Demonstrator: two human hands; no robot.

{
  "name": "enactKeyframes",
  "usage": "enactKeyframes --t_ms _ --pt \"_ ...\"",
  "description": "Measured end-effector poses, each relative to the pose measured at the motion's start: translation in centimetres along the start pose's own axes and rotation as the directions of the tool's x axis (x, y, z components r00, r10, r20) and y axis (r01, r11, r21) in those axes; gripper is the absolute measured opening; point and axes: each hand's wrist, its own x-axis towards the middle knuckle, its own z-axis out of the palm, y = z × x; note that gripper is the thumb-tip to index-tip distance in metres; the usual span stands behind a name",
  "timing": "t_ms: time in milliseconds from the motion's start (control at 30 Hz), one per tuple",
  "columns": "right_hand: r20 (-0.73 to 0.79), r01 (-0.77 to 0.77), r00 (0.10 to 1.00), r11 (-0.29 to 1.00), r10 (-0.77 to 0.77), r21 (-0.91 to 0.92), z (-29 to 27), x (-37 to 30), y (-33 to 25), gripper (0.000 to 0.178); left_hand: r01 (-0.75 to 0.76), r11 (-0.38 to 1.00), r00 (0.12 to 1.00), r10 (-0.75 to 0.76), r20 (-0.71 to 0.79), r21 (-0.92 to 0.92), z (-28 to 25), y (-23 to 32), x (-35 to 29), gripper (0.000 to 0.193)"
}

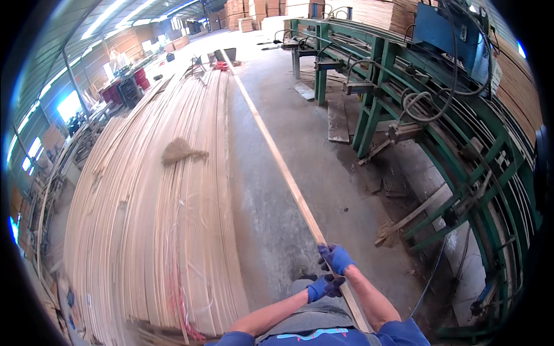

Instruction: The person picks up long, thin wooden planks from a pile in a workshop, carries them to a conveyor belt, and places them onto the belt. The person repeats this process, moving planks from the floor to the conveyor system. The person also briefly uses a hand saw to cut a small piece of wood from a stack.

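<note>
Strip (292, 184), long, pale wood, runs diagonally from upper centre-left of the frame down to lower centre, over the grey floor (259, 173). Both hands are on it, in blue gloves with dark fingers.

Right hand (336, 258): higher on the strip, fingers curled round it, no visible gap. Left hand (325, 288): just below, also closed round it; some fingertips hidden, so can't tell the exact wrap. Near end passes between the forearms to the bottom edge. Far end sits up near a dark bin (226, 55); can't tell if it touches anything there.

Left half of frame: wide stack of long boards (133, 202), lengthwise, with a straw broom head (180, 151) on top and red strapping (175, 294) toward the lower end. Right side: green machine frame (372, 95) with hoses, blue box (441, 34) at upper right. More wood piles (236, 14) along the top.
</note>
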Motion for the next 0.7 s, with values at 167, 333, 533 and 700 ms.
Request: enactKeyframes --t_ms 167,333,533,700 --pt "-0.074 0.341 0.939 0.935 -0.335 0.1 -3.1 18.7 -0.7 0.034 -0.086 0.987 0.981 0.061 -0.182 -0.133 -16.8 14.2 7.1 0.041" --pt "0.318 -0.291 0.916 0.951 0.245 0.107 -6.9 26.7 7.1 0.03 -0.169 0.942 0.945 0.072 -0.319 -0.288 -34.9 28.2 17.1 0.038" --pt "0.26 -0.534 0.797 0.837 0.546 -0.119 -6.3 38.3 4.4 0.038 -0.237 0.902 0.918 0.086 -0.388 -0.36 -57.3 42.9 25.6 0.034" --pt "0.092 -0.403 0.908 0.912 0.409 -0.076 -5.1 53.6 -9.7 0.034 -0.227 0.926 0.899 0.08 -0.43 -0.302 -73.0 55.5 33.6 0.038"
